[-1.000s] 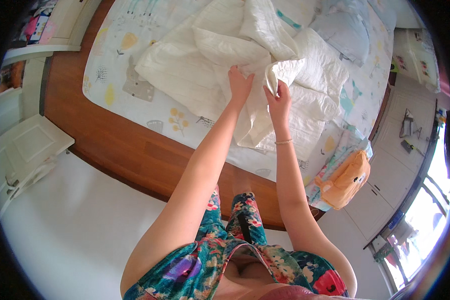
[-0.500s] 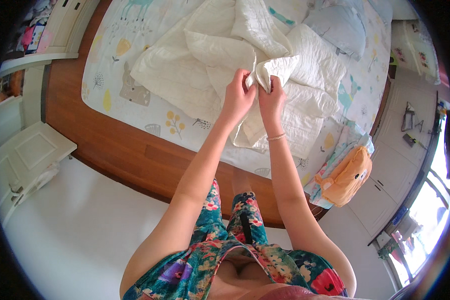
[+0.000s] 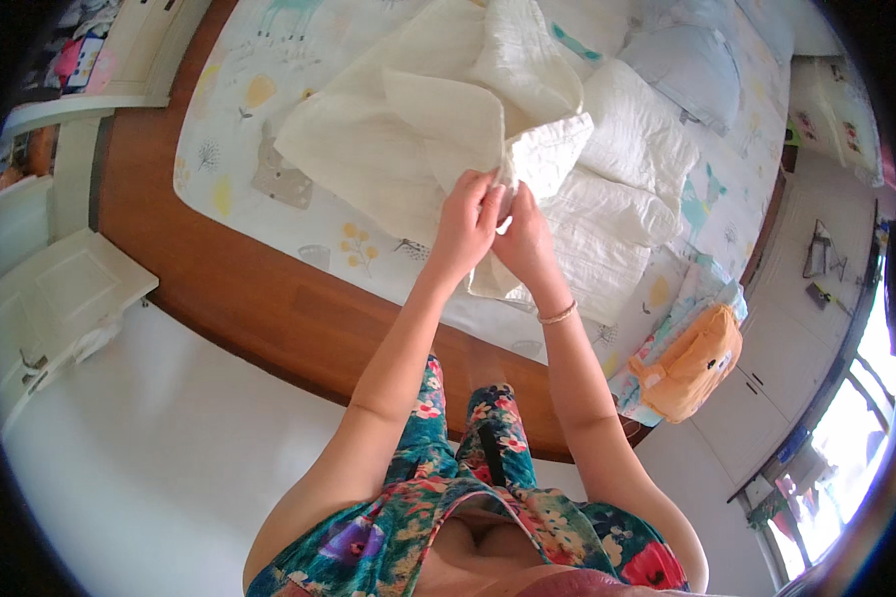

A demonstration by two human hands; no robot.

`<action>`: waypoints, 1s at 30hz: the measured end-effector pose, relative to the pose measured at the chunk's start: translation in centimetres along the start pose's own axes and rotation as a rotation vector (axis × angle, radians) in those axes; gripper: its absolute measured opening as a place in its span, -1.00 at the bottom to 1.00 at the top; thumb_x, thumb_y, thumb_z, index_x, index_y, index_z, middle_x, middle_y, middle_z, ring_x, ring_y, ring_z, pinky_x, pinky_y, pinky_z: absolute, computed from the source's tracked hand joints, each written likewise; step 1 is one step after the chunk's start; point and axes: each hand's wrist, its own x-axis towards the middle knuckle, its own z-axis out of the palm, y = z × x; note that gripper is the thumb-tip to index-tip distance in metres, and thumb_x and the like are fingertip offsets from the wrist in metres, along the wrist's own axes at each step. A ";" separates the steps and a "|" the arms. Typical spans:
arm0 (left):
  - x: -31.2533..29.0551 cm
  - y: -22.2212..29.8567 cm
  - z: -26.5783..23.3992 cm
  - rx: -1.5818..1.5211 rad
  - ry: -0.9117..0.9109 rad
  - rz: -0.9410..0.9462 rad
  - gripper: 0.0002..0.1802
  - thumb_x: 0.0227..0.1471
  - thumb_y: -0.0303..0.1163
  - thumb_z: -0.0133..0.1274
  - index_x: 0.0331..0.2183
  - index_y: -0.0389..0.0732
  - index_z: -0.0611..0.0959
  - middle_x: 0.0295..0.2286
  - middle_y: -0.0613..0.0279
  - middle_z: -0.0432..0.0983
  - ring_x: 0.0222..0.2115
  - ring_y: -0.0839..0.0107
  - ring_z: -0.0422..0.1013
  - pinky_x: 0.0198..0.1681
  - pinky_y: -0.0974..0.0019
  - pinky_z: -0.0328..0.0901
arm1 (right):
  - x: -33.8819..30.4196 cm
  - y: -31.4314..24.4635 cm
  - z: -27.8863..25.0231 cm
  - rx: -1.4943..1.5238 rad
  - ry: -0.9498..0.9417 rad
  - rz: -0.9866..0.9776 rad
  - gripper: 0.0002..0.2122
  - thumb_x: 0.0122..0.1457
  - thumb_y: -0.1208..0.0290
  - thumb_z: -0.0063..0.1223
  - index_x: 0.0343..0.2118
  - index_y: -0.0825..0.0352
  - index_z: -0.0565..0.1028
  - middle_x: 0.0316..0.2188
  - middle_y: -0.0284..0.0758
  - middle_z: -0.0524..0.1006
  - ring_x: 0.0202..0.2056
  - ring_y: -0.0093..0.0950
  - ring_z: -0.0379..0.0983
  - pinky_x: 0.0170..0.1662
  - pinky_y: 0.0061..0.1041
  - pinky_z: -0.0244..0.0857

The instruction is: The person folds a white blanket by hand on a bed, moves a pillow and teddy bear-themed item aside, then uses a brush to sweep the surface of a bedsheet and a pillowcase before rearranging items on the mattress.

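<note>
A crumpled cream-white quilt (image 3: 398, 124) lies spread in loose folds across the bed. At its near side, my left hand (image 3: 469, 221) is closed on the quilt's edge, fingers pinching the cloth. Close beside it, almost touching, my right hand (image 3: 524, 237) also grips the edge, with a bracelet on that wrist. A folded-back flap of quilt stands up just beyond both hands. The fingertips are partly hidden by the cloth and by each other.
The bed has a pale printed sheet (image 3: 219, 159) and a brown wooden frame (image 3: 209, 289). Blue-grey pillows (image 3: 682, 75) lie at the far right. An orange item (image 3: 695, 363) rests on folded cloth at the near right corner. A white cabinet door (image 3: 70, 298) juts out at left.
Both hands have drawn nearer to my body and closer together, pulling the quilt's edge with them. The upright flap has shifted toward me.
</note>
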 end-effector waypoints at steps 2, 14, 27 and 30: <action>0.1 -1.9 -0.7 0.002 -0.046 0.109 -0.80 0.04 -0.42 -0.14 -0.29 -0.32 0.47 -0.45 0.20 0.37 -0.50 0.42 0.31 -0.45 0.44 0.22 | 0.4 0.5 -0.2 0.013 0.036 0.092 -0.75 -0.11 0.52 0.02 -0.35 0.37 0.25 -0.52 -0.11 0.38 -0.53 -0.17 0.36 -0.53 -0.33 0.22; 8.9 -27.6 -26.8 0.600 0.592 -0.311 -0.31 -0.34 -0.46 0.10 -0.07 -0.37 0.25 -0.12 -0.05 0.23 -0.08 0.15 0.18 -0.03 0.29 0.09 | 1.6 4.5 1.6 0.180 0.101 0.296 -0.86 -0.02 0.50 0.01 -0.45 0.44 0.33 -0.76 -0.37 0.30 -0.70 -0.66 0.18 -0.63 -0.61 0.10; 4.3 -5.9 -21.6 0.027 -0.075 -0.179 -0.87 -0.14 -0.46 0.06 -0.44 -0.23 0.50 -0.60 0.47 0.34 -0.58 0.69 0.22 -0.54 0.56 0.16 | 3.2 -1.4 2.3 0.280 0.291 0.280 -0.85 0.02 0.44 -0.01 -0.43 0.42 0.35 -0.78 -0.38 0.27 -0.73 -0.67 0.14 -0.67 -0.61 0.06; 2.5 -1.5 -17.7 -0.019 -0.096 -0.077 -0.86 -0.09 -0.42 0.04 -0.41 -0.23 0.49 -0.58 0.47 0.37 -0.59 0.72 0.23 -0.57 0.61 0.12 | 3.0 -5.1 3.9 0.221 0.186 0.235 -0.84 -0.05 0.49 0.02 -0.51 0.43 0.29 -0.75 -0.28 0.27 -0.70 -0.56 0.15 -0.61 -0.52 0.10</action>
